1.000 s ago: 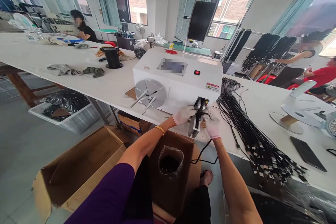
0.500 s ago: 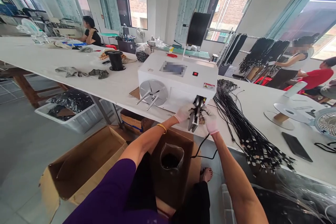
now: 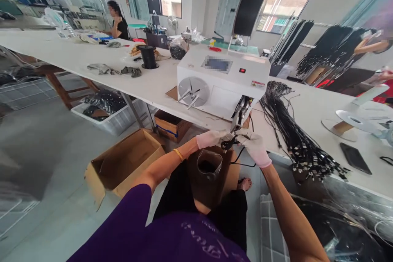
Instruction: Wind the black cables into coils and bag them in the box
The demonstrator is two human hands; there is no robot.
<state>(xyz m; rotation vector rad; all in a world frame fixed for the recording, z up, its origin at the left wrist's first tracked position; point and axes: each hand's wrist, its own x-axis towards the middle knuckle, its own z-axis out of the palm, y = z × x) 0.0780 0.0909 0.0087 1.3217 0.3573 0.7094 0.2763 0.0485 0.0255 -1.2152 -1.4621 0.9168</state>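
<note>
Both my hands wear pale gloves and meet below the metal head point(image 3: 241, 113) of a white winding machine point(image 3: 223, 82). My left hand point(image 3: 212, 138) and my right hand point(image 3: 255, 147) are closed on a small coiled black cable point(image 3: 227, 144) held between them, just above a clear plastic bag point(image 3: 209, 165) with dark cables in it. A black cord point(image 3: 241, 159) trails down from my hands.
A thick bundle of black cables point(image 3: 293, 141) lies on the long white table point(image 3: 92, 65) to my right, beside a phone point(image 3: 355, 158). Cardboard boxes point(image 3: 124, 165) stand on the floor under the table. Other people work at the far left and right.
My hands have pulled back from the machine's head toward me with the coiled cable, now over the bag. My view has tipped down and swung left.
</note>
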